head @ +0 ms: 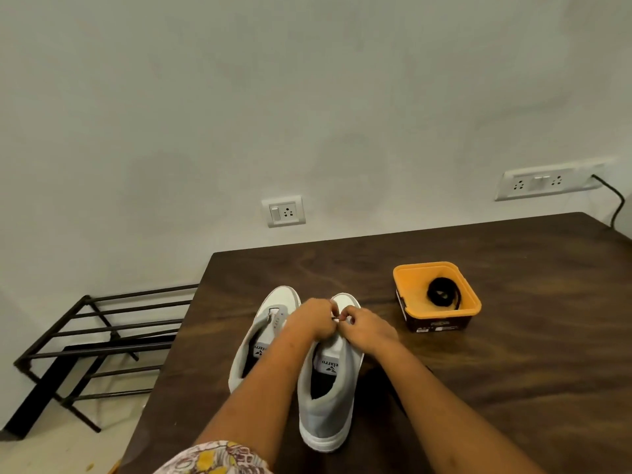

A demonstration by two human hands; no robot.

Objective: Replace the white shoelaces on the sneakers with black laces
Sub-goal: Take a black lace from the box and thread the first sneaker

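Sleeve (219, 456) nearest; left hand (316, 318), right hand (364, 328) pinch lace (336, 319) above nearer sneaker (328, 405).

Dark matt wood-grain table (513, 336), glossy orange plastic tub (410, 289), black metal rack (102, 336).

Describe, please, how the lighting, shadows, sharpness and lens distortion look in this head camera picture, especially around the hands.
Head view: soft, even light, no harsh glare on the table; a diffuse shadow beside the nearer sneaker; wide-angle bowing tilts the wall sockets; slightly soft at the left hand and right hand, so the lace they pinch is indistinct.
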